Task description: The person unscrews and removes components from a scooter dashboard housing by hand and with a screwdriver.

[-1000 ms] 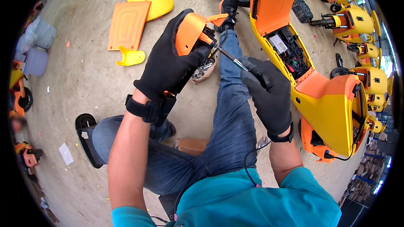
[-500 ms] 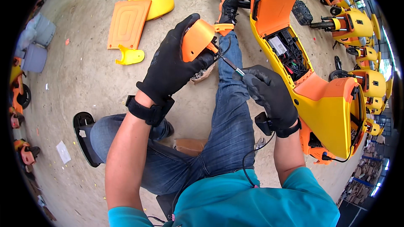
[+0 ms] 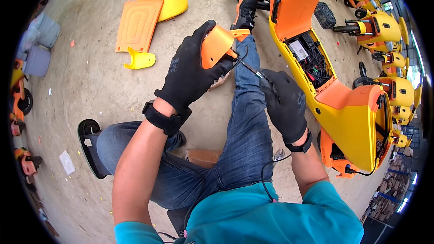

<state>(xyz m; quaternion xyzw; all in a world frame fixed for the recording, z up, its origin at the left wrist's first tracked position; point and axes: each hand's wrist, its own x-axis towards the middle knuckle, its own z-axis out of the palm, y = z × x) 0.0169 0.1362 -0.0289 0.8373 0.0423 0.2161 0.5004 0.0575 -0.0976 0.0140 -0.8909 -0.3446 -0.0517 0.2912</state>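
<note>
The orange plastic housing (image 3: pixel 216 46) is a smooth, curved shell with a small dark hole near its lower edge, a flap jutting at upper right and a narrow prong below that. It sits tilted, off the floor, in the left hand (image 3: pixel 187 70). The screwdriver (image 3: pixel 251 68) slants down from the prong into the right hand (image 3: pixel 287 104), its slim dark shaft bare, its handle mostly hidden; whether the tip touches is unclear.
</note>
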